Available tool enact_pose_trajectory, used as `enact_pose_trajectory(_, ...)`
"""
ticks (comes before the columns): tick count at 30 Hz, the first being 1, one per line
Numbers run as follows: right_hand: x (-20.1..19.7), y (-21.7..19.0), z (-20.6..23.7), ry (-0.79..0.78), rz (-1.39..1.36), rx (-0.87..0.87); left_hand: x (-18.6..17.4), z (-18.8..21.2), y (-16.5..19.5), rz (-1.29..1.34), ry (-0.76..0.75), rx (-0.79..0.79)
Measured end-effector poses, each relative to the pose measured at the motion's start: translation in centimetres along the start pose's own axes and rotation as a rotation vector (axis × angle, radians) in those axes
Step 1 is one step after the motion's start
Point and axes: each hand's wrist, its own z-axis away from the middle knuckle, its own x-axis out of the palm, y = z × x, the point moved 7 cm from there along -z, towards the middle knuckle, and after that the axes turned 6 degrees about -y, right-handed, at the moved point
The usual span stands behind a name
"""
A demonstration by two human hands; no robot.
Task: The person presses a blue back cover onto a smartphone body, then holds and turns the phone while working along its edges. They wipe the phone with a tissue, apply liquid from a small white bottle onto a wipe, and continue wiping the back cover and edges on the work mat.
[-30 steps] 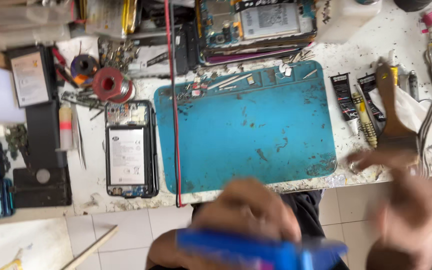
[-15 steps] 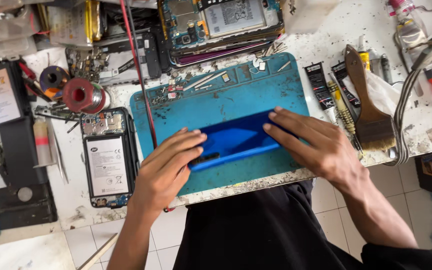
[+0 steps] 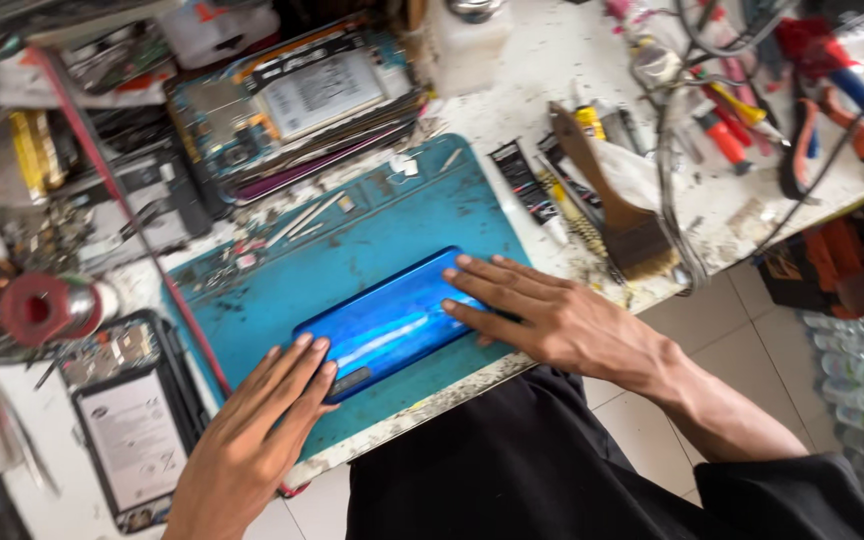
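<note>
Phone (image 3: 387,322) lies slantwise on the blue mat (image 3: 372,230); I see left hand (image 3: 257,430) and right hand (image 3: 552,315) flat, fingers together, pressing opposite ends.

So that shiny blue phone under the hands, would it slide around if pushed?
Probably. The blue phone has a glossy back that reflects light, so it looks slippery, though the teal mat may grip it. It lies flat, so it likely won't roll or tip. It looks rigid under the left hand and right hand.

Glossy blue phone (image 3: 392,320) flat, back up, on teal mat (image 3: 352,250).
</note>
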Motion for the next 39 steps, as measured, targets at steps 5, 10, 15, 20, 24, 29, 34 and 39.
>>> enact_pose_trajectory(5, -3.1, 2.8, 1.3, 0.254, -0.159, 0.150, 1.4, 0.4, -0.4, 0.000, -0.068, 0.011)
enact_pose_trajectory(10, -6.9, 7.3, 3.9, 0.401, 0.325, 0.544, 2.4, 0.7, 0.0, -0.089, 0.009, -0.011)
enact_pose_trajectory(15, -7.1, 9.0, 5.1, 0.272, 0.231, 0.787, 2.8, 0.5, -0.1, -0.072, -0.002, -0.071)
enact_pose_trajectory(20, -8.4, 7.9, 6.1, 0.483, 0.259, 0.808, 1.1, -0.5, 0.8, -0.042, 0.075, -0.100)
enact_pose_trajectory(24, -8.5, 5.1, 7.3, 0.841, -0.029, 0.646, -1.2, -2.8, 3.4, 0.108, 0.293, -0.109)
enact_pose_trajectory(29, -2.3, 3.0, 5.0, 0.804, -0.847, 0.625, -1.2, -6.0, 6.2, 0.776, 0.492, -0.169)
enact_pose_trajectory(34, 0.8, 1.4, 2.8, 0.708, -1.170, 0.494, 1.0, -7.4, 5.4, 1.303, 0.517, -0.279)
enact_pose_trajectory(39, 2.8, 1.7, 2.3, 0.630, -1.323, 0.509, 2.5, -6.6, 4.5, 1.522, 0.523, -0.370)
